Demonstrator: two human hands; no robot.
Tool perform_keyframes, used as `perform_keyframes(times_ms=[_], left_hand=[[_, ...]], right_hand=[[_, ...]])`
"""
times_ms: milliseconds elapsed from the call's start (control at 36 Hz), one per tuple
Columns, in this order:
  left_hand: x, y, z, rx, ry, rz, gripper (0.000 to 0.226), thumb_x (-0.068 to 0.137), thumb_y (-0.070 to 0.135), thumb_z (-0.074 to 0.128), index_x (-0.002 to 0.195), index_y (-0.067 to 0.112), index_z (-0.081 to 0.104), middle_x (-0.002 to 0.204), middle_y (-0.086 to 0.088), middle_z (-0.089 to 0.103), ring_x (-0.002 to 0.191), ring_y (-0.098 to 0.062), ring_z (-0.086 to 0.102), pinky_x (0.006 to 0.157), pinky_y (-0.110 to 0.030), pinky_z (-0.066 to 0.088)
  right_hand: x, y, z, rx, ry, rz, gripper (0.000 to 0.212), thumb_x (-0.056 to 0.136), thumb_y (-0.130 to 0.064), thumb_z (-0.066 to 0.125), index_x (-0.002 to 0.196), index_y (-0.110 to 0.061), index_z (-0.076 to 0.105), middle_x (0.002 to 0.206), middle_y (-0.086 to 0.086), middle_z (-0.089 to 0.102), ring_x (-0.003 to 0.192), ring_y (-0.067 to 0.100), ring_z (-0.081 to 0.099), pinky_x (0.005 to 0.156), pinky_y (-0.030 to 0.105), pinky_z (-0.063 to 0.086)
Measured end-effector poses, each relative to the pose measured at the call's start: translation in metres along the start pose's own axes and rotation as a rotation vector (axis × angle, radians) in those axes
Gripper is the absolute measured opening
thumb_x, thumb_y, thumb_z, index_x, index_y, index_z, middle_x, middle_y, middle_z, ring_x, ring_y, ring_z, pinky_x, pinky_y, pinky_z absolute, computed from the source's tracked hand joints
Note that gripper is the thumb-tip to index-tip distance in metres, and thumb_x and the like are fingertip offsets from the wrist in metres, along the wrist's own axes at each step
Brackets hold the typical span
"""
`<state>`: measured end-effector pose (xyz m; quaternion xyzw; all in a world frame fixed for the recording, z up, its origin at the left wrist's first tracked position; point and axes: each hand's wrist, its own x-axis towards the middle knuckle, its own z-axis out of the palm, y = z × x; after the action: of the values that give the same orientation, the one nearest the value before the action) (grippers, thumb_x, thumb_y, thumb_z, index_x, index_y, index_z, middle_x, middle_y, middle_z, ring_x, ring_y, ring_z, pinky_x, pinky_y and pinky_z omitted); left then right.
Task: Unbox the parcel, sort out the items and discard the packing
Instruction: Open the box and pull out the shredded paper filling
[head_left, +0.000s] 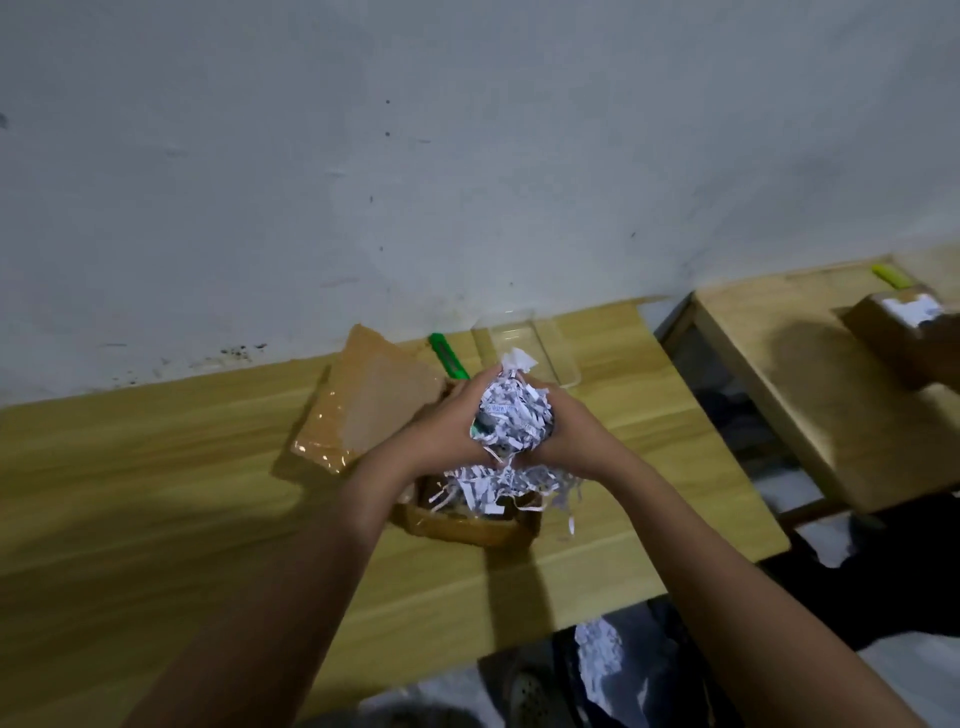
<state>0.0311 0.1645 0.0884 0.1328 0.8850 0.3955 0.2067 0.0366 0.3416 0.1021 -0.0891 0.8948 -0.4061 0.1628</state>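
A brown cardboard parcel box (467, 527) stands open on the wooden table (156, 467), its taped lid flap (363, 410) folded back to the left. My left hand (441, 426) and my right hand (566, 431) cup a wad of shredded white paper (511, 415) between them, lifted just above the box. More shredded paper (498, 486) spills over the box's rim and hides what lies inside. A dark item shows dimly within the held wad.
A green utility knife (447, 356) lies behind the box by the wall, beside a clear plastic tray (563, 358). A second table (779, 374) at right carries another open box (904, 332) and a yellow-green cutter (891, 275). Shredded paper (597, 654) lies on the floor below.
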Motion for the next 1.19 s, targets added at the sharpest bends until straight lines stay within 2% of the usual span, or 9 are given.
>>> perform_keyframes(times_ms=[83,139,361,583,667,806,889,972,1194], left_hand=[[0.004,0.005,0.014,-0.015,0.008,-0.016,0.112,0.056,0.034,0.081,0.135,0.058,0.005,0.15,0.011,0.024,0.133,-0.028,0.035,0.107,-0.049,0.036],[0.002,0.005,0.02,-0.037,0.008,-0.02,0.11,0.059,0.034,0.081,0.137,0.055,0.007,0.15,0.012,0.024,0.134,-0.025,0.034,0.107,-0.049,0.037],[-0.019,-0.013,0.024,-0.139,0.068,-0.046,0.107,0.053,0.045,0.083,0.14,0.046,0.02,0.145,0.007,0.037,0.133,-0.015,0.038,0.106,-0.047,0.039],[-0.049,-0.023,0.006,-0.174,0.134,-0.082,0.107,0.05,0.048,0.078,0.141,0.038,0.022,0.143,0.0,0.039,0.131,-0.017,0.039,0.107,-0.047,0.037],[-0.059,-0.029,-0.005,-0.174,0.145,-0.111,0.108,0.052,0.041,0.08,0.141,0.037,0.021,0.143,-0.002,0.039,0.131,-0.019,0.04,0.107,-0.047,0.038],[-0.073,-0.039,-0.022,-0.194,0.171,-0.132,0.106,0.061,0.011,0.083,0.143,0.036,0.02,0.145,-0.004,0.037,0.13,-0.023,0.041,0.105,-0.048,0.04],[-0.081,-0.039,-0.031,-0.212,0.184,-0.114,0.106,0.061,0.011,0.083,0.143,0.037,0.021,0.146,-0.002,0.035,0.13,-0.022,0.041,0.106,-0.048,0.04],[-0.086,-0.036,-0.038,-0.213,0.204,-0.081,0.105,0.061,0.015,0.084,0.143,0.036,0.021,0.147,0.0,0.032,0.13,-0.018,0.039,0.107,-0.042,0.039],[-0.094,-0.013,-0.042,-0.215,0.223,-0.016,0.102,0.069,0.007,0.078,0.145,0.037,0.017,0.148,0.001,0.027,0.119,-0.014,0.044,0.086,-0.023,0.048]], right_hand=[[-0.002,0.014,-0.008,-0.015,-0.017,-0.005,0.093,0.043,-0.022,0.079,0.129,-0.029,0.044,0.122,0.0,0.061,0.116,0.026,0.052,0.096,0.048,0.045],[-0.002,0.021,-0.007,-0.01,-0.032,0.001,0.091,0.048,-0.016,0.082,0.13,-0.026,0.045,0.126,0.001,0.058,0.119,0.024,0.05,0.098,0.045,0.044],[0.0,0.017,0.017,-0.03,-0.137,-0.045,0.094,0.056,-0.016,0.084,0.138,-0.02,0.039,0.133,0.003,0.053,0.124,0.027,0.044,0.103,0.045,0.04],[0.003,-0.009,0.038,-0.058,-0.17,-0.09,0.098,0.057,-0.018,0.084,0.142,-0.02,0.033,0.139,0.003,0.048,0.13,0.026,0.039,0.107,0.045,0.035],[0.004,-0.024,0.045,-0.062,-0.165,-0.105,0.095,0.056,-0.02,0.083,0.138,-0.023,0.037,0.133,0.002,0.053,0.126,0.025,0.043,0.103,0.047,0.039],[0.005,-0.045,0.057,-0.008,-0.15,-0.101,0.088,0.054,-0.018,0.083,0.132,-0.027,0.043,0.127,0.001,0.057,0.122,0.023,0.047,0.101,0.049,0.042],[0.004,-0.056,0.06,0.004,-0.146,-0.124,0.086,0.056,-0.014,0.083,0.131,-0.026,0.043,0.128,0.002,0.057,0.121,0.025,0.048,0.101,0.05,0.041],[0.001,-0.065,0.057,0.02,-0.128,-0.14,0.086,0.054,-0.012,0.083,0.129,-0.026,0.044,0.126,0.003,0.057,0.119,0.026,0.049,0.1,0.05,0.042],[-0.015,-0.083,0.038,0.068,-0.125,-0.132,0.075,0.055,-0.001,0.081,0.121,-0.018,0.05,0.117,0.006,0.059,0.109,0.024,0.057,0.093,0.04,0.047]])
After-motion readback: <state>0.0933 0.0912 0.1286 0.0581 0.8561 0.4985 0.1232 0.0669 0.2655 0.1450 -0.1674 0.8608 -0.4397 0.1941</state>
